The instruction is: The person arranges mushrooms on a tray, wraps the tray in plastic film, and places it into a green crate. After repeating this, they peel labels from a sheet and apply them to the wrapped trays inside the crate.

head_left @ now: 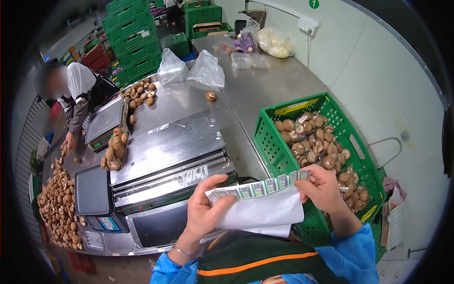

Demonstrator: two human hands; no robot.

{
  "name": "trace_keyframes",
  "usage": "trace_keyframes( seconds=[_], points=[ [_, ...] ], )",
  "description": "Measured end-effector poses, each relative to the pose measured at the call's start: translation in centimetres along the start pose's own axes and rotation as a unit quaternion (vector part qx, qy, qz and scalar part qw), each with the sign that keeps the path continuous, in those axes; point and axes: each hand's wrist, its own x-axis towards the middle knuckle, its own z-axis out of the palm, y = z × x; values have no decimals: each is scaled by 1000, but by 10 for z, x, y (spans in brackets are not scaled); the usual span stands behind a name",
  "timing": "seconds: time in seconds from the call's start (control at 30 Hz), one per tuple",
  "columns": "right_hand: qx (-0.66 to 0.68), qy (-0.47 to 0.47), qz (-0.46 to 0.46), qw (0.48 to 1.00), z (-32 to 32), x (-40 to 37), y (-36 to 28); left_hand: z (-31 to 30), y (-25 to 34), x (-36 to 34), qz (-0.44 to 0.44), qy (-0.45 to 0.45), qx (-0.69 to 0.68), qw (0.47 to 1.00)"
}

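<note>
A white sheet of printed labels is stretched in front of my body, with a row of green-and-white stickers along its top edge. My left hand grips its left end between thumb and fingers. At the other end, my right hand pinches the upper corner near the last stickers. Just beyond my right hand stands a green crate holding several film-wrapped packs of shiitake mushrooms. The tray-wrapping machine with its rollers lies past my left hand.
A digital scale stands left of the wrapper, near a big pile of loose mushrooms. One mushroom pack sits by the metal plate. A co-worker leans over a second scale. Plastic bags and stacked green crates are behind.
</note>
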Motion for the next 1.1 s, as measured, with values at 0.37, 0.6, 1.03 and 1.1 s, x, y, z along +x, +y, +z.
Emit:
trace_keyframes(
  seconds=[0.37, 0.6, 1.03, 1.1],
  points=[
    [-225, -40, -94, 969, -37, 12, 2, -13, -30, -6, 36, -47, 170, 984],
    [-414, -340, -212, 817, -13, 41, -44, 4, -26, -8, 53, -70, 259, 962],
    [-416, -273, -232, 836, -7, 42, -12, 14, -25, -6, -33, -60, 205, 976],
    [-414, -251, -243, 841, -10, 39, -8, 16, -26, -5, -43, -66, 202, 976]
  ],
)
